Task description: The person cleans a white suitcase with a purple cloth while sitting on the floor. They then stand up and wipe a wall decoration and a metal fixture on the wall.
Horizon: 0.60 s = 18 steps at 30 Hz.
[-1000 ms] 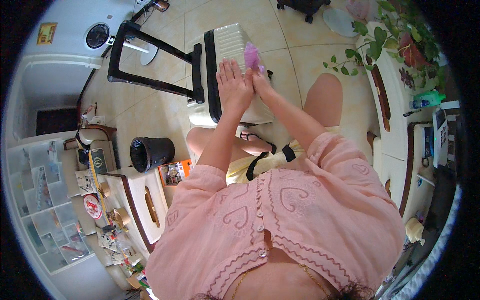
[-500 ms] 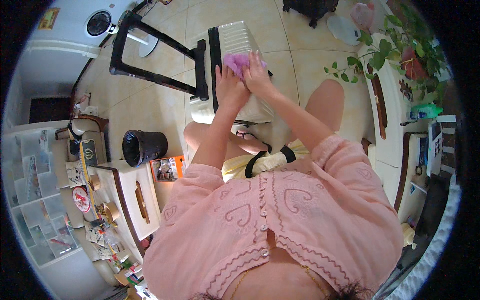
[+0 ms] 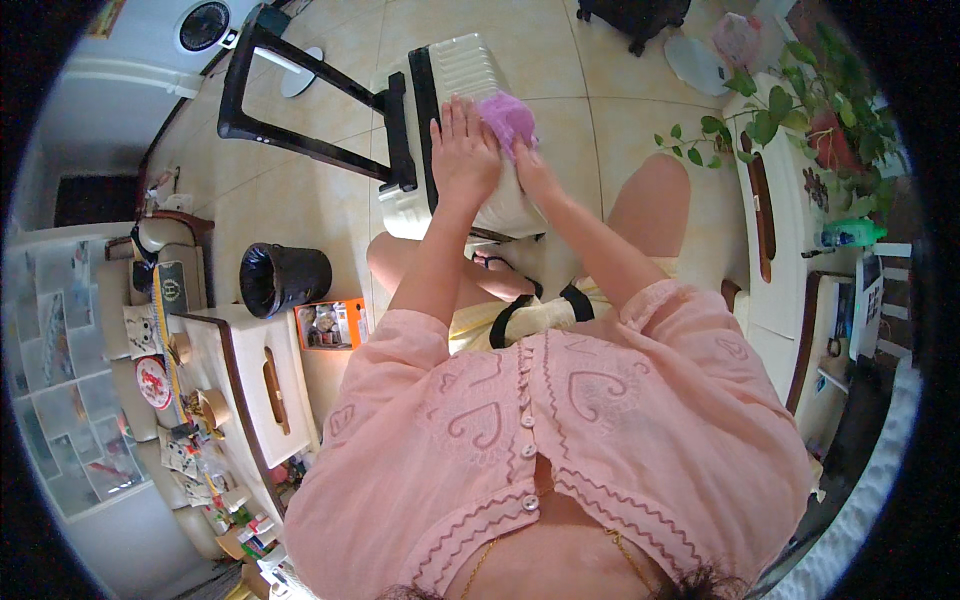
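A cream ribbed suitcase stands upright on the floor in front of my legs, with a black band along its top. Its black telescopic handle is pulled out toward the left. My left hand lies flat on the suitcase's top, fingers stretched out and holding nothing. Over the suitcase's right edge is a pinkish-purple cloth. My right hand holds this cloth against the right side, its fingers partly hidden by the fabric.
A black-lined trash bin and an orange box are on the floor at left, beside a white drawer cabinet. At right a trailing plant overhangs another cabinet. Farther off stand a white fan and a black wheeled case.
My right hand has moved off my left hand and down to the right, shifting the cloth toward the suitcase's right edge. The left hand stays on top, now without the cloth under its fingertips.
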Available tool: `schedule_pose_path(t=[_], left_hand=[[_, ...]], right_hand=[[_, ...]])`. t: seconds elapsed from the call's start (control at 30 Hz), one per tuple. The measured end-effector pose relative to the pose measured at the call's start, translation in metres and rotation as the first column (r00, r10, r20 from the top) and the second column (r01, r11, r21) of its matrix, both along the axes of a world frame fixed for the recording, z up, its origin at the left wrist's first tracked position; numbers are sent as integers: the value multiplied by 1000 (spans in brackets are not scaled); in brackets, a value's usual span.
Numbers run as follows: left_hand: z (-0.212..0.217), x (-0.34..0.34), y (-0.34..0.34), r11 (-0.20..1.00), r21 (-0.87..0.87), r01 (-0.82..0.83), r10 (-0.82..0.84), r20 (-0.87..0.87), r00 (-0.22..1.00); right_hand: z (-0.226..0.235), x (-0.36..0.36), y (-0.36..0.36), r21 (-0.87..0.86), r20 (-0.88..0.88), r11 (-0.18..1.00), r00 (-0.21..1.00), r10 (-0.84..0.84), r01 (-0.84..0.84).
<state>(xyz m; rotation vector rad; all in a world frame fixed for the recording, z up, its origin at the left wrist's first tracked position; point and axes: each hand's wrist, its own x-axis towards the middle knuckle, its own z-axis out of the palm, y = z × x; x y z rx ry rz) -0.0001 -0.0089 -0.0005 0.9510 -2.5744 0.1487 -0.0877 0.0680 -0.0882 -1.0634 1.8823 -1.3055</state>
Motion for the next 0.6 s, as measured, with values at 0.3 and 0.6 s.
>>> schedule_pose_path(t=[0.3, 0.6], left_hand=[[9, 5, -2, 997, -6, 71, -71, -50, 996], [11, -10, 14, 989, 98, 107, -115, 84, 990]], right_hand=[[-9, 8, 36, -179, 335, 937, 914, -228, 300], [-10, 11, -4, -371, 333, 904, 939, -84, 212]])
